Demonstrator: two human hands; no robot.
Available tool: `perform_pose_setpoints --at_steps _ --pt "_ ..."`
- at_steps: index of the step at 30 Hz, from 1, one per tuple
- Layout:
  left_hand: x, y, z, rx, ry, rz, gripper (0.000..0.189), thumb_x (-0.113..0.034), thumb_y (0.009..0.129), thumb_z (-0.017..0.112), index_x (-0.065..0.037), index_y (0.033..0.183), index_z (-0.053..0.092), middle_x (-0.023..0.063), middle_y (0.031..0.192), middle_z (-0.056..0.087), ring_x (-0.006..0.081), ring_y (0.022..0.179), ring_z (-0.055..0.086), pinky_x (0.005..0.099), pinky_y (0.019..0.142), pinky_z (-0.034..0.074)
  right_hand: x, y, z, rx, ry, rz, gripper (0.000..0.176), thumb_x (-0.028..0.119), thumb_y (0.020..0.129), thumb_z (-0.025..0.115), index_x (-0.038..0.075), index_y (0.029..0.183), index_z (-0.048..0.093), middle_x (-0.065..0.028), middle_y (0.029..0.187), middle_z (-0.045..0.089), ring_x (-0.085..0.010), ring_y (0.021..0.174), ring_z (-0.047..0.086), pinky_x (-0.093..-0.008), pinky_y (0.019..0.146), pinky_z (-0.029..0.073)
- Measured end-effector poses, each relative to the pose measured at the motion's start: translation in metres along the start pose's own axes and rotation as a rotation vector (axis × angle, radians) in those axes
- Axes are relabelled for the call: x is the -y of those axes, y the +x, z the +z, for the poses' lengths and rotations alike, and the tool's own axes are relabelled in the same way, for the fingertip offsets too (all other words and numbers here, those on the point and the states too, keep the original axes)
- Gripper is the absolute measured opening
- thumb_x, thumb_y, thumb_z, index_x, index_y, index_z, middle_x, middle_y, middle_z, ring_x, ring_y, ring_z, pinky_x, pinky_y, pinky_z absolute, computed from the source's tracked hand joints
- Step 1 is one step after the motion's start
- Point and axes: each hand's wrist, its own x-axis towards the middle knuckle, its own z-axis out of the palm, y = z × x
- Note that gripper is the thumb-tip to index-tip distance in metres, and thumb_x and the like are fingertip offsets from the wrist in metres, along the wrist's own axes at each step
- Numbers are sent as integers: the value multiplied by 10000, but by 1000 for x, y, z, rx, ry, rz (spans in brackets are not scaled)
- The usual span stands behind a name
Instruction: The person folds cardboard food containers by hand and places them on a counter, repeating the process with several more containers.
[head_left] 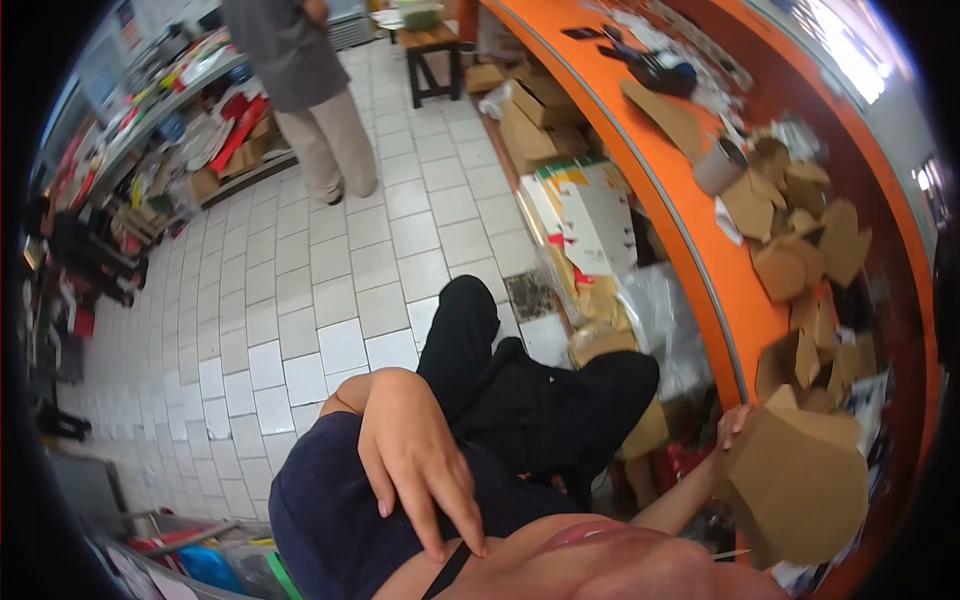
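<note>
Loosely spread, the left hand's (415, 455) fingers touch a thin black strap (447, 573). The right hand (735, 427), nearer the flat brown rounded cardboard piece (800, 485), grips its edge; it extends rightward from those fingers, long axis pointing bodyward. Beyond: orange table (747, 285).

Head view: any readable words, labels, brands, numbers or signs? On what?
None can be read.
White box under the orange counter: any print is too small and blurred.
Items on the left-hand shelving: too small and blurred to read.
Cardboard piece in the right hand: no lettering visible.
</note>
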Motion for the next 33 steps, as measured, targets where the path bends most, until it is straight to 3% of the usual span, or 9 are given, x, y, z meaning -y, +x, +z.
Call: perform_pose_setpoints --at_steps 6,9,16,18,21,25,30,32,33 --pt "25 15 26 -226 -45 -145 724 -421 799 611 114 1226 374 328 1249 351 459 1110 395 489 922 321 66 24 75 204 -807 -82 264 41 818 546 -83 1051 565 -127 826 644 -127 750 572 -239 686 445" --pt "42 27 39 -183 -106 74 655 -418 796 617 86 1175 440 278 1182 439 430 1072 426 461 892 345 67 36 73 294 -633 -340 250 116 859 495 -71 1009 568 -199 683 597 -247 587 571 -310 611 467" --pt "14 17 16 -161 -158 -203 544 -412 786 627 69 1025 546 249 1087 510 409 1002 477 447 827 394 53 25 66 672 909 331 451 367 888 433 -27 1055 576 -248 729 591 -329 615 590 -354 496 490" --pt "11 17 19 -92 -189 -437 533 -412 787 623 73 998 556 253 1076 514 414 988 484 450 817 401 53 14 106 267 -662 -241 299 169 842 547 -61 1029 582 -218 804 625 -317 638 599 -318 586 479" --pt "19 31 20 -222 80 80 577 -412 804 598 85 1079 497 282 1079 510 438 980 485 466 827 397 71 12 111 299 -871 -53 245 2 797 558 -79 1027 579 -192 919 635 -224 786 614 -293 750 455" --pt "21 31 29 -262 -223 255 621 -406 811 597 121 1103 447 300 1079 507 447 986 491 471 828 401 20 5 39 -76 319 -203 371 72 858 499 -35 1212 469 -207 843 582 -297 660 593 -310 637 501" --pt "35 -7 23 -271 -794 -135 803 -317 762 683 129 1277 257 256 1155 507 355 1091 496 413 895 413 -14 -6 55 92 67 -210 368 122 884 468 -26 1220 463 -233 1013 561 -323 903 569 -374 794 463" --pt "39 4 30 -422 -792 116 864 -253 735 722 114 1314 196 234 1276 418 296 1209 387 399 990 323 -50 4 65 258 -276 -295 368 142 894 455 -22 1223 460 -243 1080 552 -334 1001 559 -399 858 448" --pt "35 21 26 -533 -284 131 749 -393 740 689 126 1191 393 226 894 599 334 767 602 419 676 452 -27 6 91 310 -233 -313 368 142 894 455 -22 1223 460 -243 1080 552 -334 1001 559 -399 858 448"
